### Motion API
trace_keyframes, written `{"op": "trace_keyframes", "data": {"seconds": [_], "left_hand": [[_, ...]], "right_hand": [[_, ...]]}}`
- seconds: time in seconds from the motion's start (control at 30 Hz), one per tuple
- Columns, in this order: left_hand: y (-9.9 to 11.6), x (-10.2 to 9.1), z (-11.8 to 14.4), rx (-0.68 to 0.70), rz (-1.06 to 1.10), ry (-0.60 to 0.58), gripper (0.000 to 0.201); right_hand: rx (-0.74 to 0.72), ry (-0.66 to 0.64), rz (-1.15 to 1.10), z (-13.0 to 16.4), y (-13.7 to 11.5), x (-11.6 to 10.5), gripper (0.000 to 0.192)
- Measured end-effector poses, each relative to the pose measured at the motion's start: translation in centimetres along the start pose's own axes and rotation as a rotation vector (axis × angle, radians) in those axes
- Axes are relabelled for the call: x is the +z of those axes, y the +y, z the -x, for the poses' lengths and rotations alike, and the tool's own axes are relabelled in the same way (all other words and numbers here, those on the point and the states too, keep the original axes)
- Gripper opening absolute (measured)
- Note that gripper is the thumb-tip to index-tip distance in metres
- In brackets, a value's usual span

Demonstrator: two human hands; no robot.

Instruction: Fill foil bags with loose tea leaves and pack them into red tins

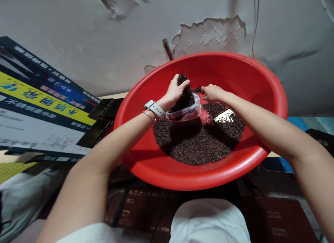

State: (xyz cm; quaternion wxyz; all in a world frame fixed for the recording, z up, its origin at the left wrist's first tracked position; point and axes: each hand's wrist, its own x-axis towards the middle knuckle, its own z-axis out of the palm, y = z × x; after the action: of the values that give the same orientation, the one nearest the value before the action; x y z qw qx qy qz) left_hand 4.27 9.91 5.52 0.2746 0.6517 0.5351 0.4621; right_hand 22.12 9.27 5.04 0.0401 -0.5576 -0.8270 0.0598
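Note:
A wide red plastic basin [203, 180] holds a broad layer of loose dark tea leaves [198, 145]. Inside it stands a box lined with a clear plastic bag [194, 109], with dark leaves in its mouth. My left hand [175, 91] curls around a clump of these leaves at the top of the box. To the right of the box, low over the basin floor, is my right hand [212, 93]. Its fingers are curled together beside a few leaves, and what they hold, if anything, is hidden. A shiny gold piece [224, 116] lies partly covered by leaves.
Dark shiny boxes [94, 133] sit left of the basin, beside a large printed carton [44, 107]. Behind rises a wall with peeling paint [214, 32]. Something blue [297, 124] shows at the right, past the basin rim. My knee, in white cloth [210, 222], is below.

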Motion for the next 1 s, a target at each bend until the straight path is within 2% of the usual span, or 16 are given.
{"op": "trace_keyframes", "data": {"seconds": [0.17, 0.23, 0.33, 0.47, 0.6, 0.67, 0.73, 0.8, 0.83, 0.87, 0.93, 1.0], "left_hand": [[0.1, -0.3, 1.0, 0.025, -0.066, -0.032, 0.014], [0.3, -1.0, 1.6, 0.055, -0.099, -0.055, 0.013], [0.3, -2.6, 2.2, 0.081, -0.173, -0.029, 0.013], [-0.4, -4.5, 2.2, 0.058, -0.242, -0.007, 0.019], [0.0, -5.3, 2.7, 0.047, -0.233, -0.016, 0.02], [0.9, -5.0, 3.8, 0.107, -0.214, -0.056, 0.018], [2.2, -4.4, 5.6, 0.23, -0.222, -0.098, 0.018], [3.4, -3.4, 8.0, 0.399, -0.269, -0.208, 0.017], [3.8, -2.8, 9.1, 0.489, -0.309, -0.352, 0.018], [4.0, -2.2, 10.2, 0.564, -0.36, -0.546, 0.019], [4.0, -0.8, 12.0, 0.644, -0.511, -0.878, 0.018], [3.2, 0.4, 13.1, 0.661, -0.703, -1.017, 0.022]], "right_hand": [[-0.014, -0.022, 0.006, 0.2, -0.3, -0.2, 0.043], [-0.018, -0.026, 0.002, 0.2, -0.3, -0.1, 0.042], [-0.017, -0.03, -0.004, 0.0, -0.2, 0.1, 0.04], [-0.009, -0.024, -0.024, -0.2, 0.0, 0.5, 0.037], [0.001, -0.021, -0.052, -0.2, 0.1, 0.6, 0.036], [0.003, -0.018, -0.062, -0.2, 0.1, 0.4, 0.036], [0.003, -0.014, -0.061, -0.2, 0.1, 0.1, 0.036], [0.001, -0.01, -0.055, -0.2, 0.2, -0.2, 0.035], [0.002, -0.006, -0.052, -0.1, 0.3, -0.3, 0.034], [0.001, 0.0, -0.051, -0.1, 0.4, -0.4, 0.033], [0.004, 0.01, -0.051, -0.2, 0.6, -0.4, 0.032], [0.008, 0.01, -0.048, -0.2, 1.0, -0.3, 0.031]]}}
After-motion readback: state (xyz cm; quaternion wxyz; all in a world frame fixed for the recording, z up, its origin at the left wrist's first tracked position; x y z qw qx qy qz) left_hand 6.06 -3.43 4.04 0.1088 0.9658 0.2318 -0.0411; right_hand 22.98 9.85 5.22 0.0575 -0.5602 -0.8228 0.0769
